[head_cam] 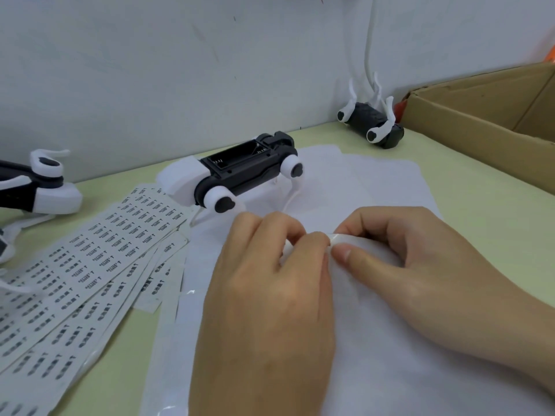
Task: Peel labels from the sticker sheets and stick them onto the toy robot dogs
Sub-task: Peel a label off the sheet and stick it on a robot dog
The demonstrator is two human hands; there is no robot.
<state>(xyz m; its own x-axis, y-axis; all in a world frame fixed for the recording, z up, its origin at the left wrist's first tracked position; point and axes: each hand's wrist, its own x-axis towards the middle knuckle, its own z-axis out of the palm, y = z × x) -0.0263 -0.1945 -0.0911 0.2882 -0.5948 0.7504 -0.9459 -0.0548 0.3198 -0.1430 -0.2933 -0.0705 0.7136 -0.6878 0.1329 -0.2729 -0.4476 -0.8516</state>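
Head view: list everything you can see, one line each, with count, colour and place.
black-and-white plastic toy robot dogs: three; centre, far left, back right by wall.
white printed sticker sheets: several, fanned out, left on table.
plain white paper sheets: a few, under the hands and centre dog.
brown cardboard box: one, back right.
pale green table: one.
white cable: one, on wall.
hands: left and right, pinching a small white label together.

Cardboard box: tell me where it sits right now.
In the head view the cardboard box sits at the far right of the table, against the wall, right of the overturned toy dog.
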